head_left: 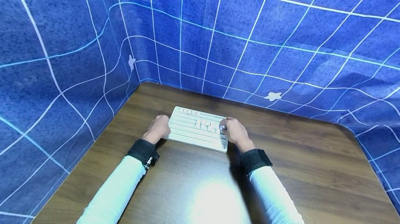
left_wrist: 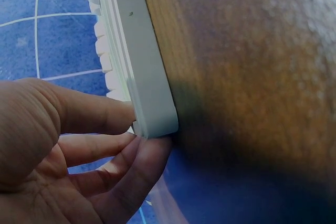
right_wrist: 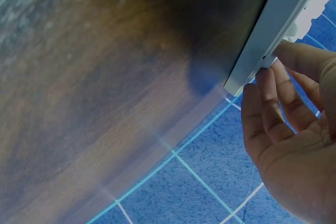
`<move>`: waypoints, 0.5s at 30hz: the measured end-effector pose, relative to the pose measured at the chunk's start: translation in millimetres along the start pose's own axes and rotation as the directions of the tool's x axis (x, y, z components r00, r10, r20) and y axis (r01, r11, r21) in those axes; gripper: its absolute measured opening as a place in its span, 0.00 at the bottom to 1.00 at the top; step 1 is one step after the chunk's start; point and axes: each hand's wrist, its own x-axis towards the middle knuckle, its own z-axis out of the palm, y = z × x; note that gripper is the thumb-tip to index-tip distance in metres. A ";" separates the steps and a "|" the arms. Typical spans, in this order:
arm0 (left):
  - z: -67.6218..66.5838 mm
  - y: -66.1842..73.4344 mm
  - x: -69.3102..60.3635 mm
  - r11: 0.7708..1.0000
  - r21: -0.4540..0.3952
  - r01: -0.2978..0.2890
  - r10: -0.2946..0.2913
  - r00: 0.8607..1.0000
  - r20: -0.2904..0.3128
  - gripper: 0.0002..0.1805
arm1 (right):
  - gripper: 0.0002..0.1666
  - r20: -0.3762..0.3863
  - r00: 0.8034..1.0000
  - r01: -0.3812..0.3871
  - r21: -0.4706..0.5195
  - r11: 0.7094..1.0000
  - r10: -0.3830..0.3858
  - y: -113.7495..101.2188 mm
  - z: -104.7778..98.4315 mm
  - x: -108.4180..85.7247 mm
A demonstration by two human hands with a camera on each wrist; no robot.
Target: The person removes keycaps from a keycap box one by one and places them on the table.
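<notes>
Where the left hand (head_left: pixel 158 126) sits: at the left end of the keyboard (head_left: pixel 193 134), thumb and fingers clamped on its edge, seemingly to steady that side.
Keyboard: between both hands, slightly askew on the tabletop (head_left: pixel 312 154); whether it lies flat or is slightly raised, cannot tell.
Keycaps (head_left: pixel 203 126): a cluster right of centre, plus a short row at the far left; other rows read as pale stripes.
Right hand (head_left: pixel 235 132): thumb and fingers clamped on the right end, presumably balancing the opposite grip.
</notes>
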 end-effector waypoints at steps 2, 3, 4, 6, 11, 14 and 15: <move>-0.2 -0.1 0.1 1.000 0.003 0.003 -0.003 1.000 0.001 0.12 | 0.13 0.004 1.000 -0.004 0.000 1.000 0.004 -0.3 0.0 0.4; -0.4 -0.1 0.0 1.000 0.005 0.005 -0.005 1.000 0.002 0.13 | 0.14 0.004 1.000 -0.005 0.001 1.000 0.005 -0.5 0.0 0.4; -0.3 -0.2 0.2 1.000 0.007 0.006 -0.006 1.000 0.006 0.13 | 0.14 0.002 1.000 -0.007 0.002 1.000 0.007 -0.5 0.0 0.5; -0.7 -0.1 0.3 1.000 0.008 0.008 -0.008 1.000 0.010 0.13 | 0.13 0.001 1.000 -0.006 0.002 1.000 0.006 -0.7 0.3 0.8; -1.1 -0.7 0.7 1.000 0.006 0.006 -0.006 1.000 0.013 0.13 | 0.10 -0.017 0.999 0.046 -0.020 0.999 -0.046 0.4 1.0 1.1; -1.0 -1.9 0.8 1.000 0.003 -0.003 0.003 1.000 0.006 0.12 | 0.08 -0.036 0.995 0.088 -0.031 0.996 -0.089 1.2 1.7 1.4; -0.9 -2.4 0.9 1.000 0.000 -0.003 0.003 1.000 0.006 0.11 | 0.08 -0.039 0.994 0.096 -0.032 0.995 -0.097 1.3 1.9 1.5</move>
